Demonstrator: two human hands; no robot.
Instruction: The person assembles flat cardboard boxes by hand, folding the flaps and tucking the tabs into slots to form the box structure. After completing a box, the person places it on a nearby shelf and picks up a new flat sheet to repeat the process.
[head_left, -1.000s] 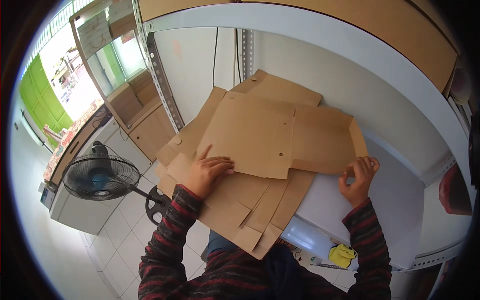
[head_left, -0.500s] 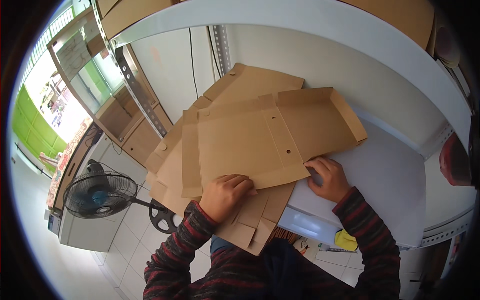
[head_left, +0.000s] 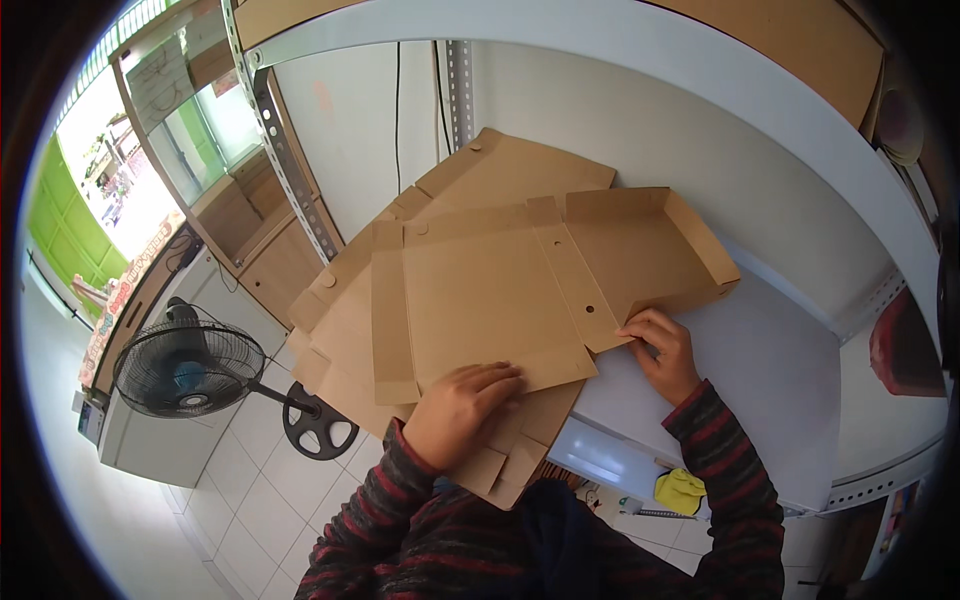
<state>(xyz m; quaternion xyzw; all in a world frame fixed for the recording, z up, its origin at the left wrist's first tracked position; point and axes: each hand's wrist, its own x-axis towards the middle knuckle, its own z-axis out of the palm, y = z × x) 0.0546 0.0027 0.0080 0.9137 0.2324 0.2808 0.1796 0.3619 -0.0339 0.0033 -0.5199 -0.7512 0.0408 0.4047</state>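
On the white tabletop (head_left: 760,370) in our head view lies a flat cardboard box blank (head_left: 480,300) atop more cardboard sheets (head_left: 500,175). Our left hand (head_left: 455,405) presses flat, fingers together, on its near edge. Our right hand (head_left: 665,350) pinches a flap by the half-raised tray end. Below stands a fan (head_left: 190,370).

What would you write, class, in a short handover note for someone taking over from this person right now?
Left hand: flat on the near edge of the top cardboard box blank, pressing down.
Right hand: fingers at the blank's right crease.
Blank lies on a stack of flat blanks at the white table edge.
Done: right-end walls stand up.
Left: other flaps lie flat.
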